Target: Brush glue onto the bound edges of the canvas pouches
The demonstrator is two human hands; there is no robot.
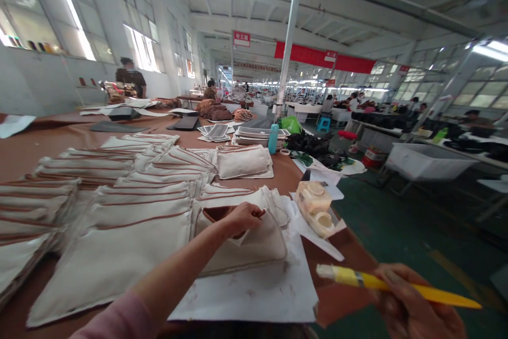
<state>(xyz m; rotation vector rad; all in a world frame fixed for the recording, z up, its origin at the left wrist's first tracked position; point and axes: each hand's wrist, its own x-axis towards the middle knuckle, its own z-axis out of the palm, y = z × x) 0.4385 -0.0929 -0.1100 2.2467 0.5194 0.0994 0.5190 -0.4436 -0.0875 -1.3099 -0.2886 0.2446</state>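
My left hand (243,218) pinches the top edge of a cream fabric pouch (254,249) with brown trim, pulling its mouth apart so the brown lining (214,214) shows. The pouch lies on a white paper sheet (254,296) at the table's near edge. At the lower right, off the table's corner, my right hand (416,302) is closed around a yellow-handled brush (357,278), its pale bristles pointing left toward the pouch. Between the two, farther back, stands a yellowed plastic glue container (315,201) with an open round mouth.
Rows of overlapping cream pouches (138,238) cover the brown table on the left. A turquoise bottle (273,139) stands behind, beside stacked flat pieces (257,135). Black material (313,146) lies at the right edge. Beyond are a white bin (428,162) and several people at work.
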